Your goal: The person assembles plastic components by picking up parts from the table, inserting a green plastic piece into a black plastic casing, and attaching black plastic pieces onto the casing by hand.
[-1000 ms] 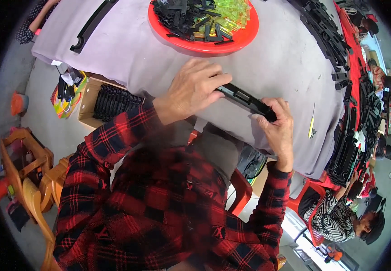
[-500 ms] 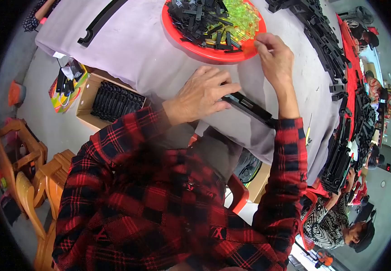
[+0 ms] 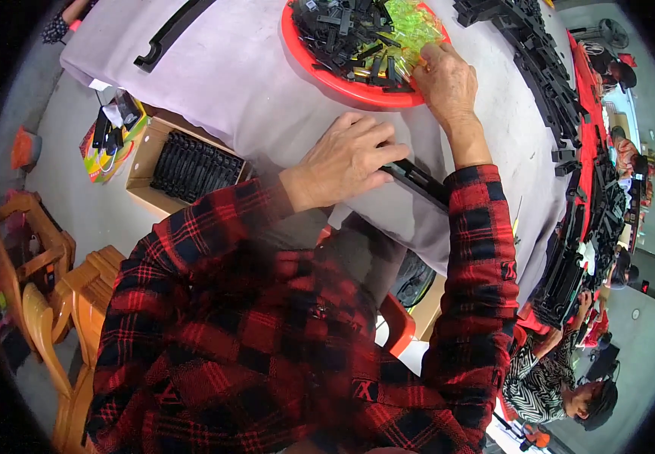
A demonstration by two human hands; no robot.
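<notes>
My left hand (image 3: 354, 160) is closed round one end of a long black plastic bar (image 3: 418, 181), whose far end runs behind my right sleeve. At the rim of a red basin (image 3: 350, 91), my right hand (image 3: 446, 82) reaches in among small yellow-green clear plastic pieces (image 3: 407, 34). Its fingers are bent and their tips are partly hidden, so a grip on any piece does not show. Small black plastic parts (image 3: 335, 34) fill the left side of the same basin.
Another long black bar (image 3: 169, 34) lies at the table's far left. Long black parts (image 3: 532, 68) are heaped along the right. An open carton (image 3: 146, 163) of black parts stands below the table's left edge, near wooden chairs (image 3: 78, 303). Another person (image 3: 547, 378) sits at lower right.
My right hand has moved up and slightly left, from the basin's rim onto the yellow-green pieces. The left hand still holds the black bar, nearly in place.
</notes>
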